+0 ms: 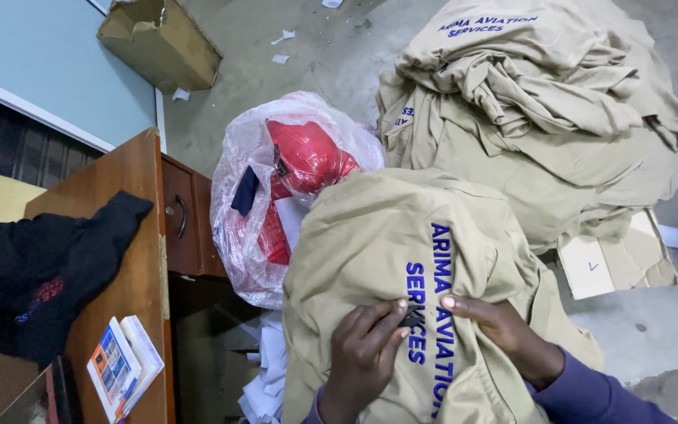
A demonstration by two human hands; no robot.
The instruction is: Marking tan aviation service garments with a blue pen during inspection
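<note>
Both hands work the khaki garment (386,259): left hand (362,353) pinches a small dark tool (412,318); right hand (496,322), at 3 o'clock, flattens cloth, tensioning blue lettering.

Garment (386,259) under both hands: khaki tan, with royal-blue block lettering in two columns. Heap of garments (543,110) behind it: the same khaki tan, blue lettering showing on a few folds. Plastic bag (241,235): clear with a pinkish cast, bright red contents and one navy patch inside. Desk (131,235): reddish-brown wood, dark metal drawer handle. Cloth (41,271) on the desk: black, with small red and blue markings. Booklet (123,365): white, multicoloured cover. Cardboard box (158,39): dull brown. Floor (339,55): grey concrete. Sleeve (590,392): purple.
</note>
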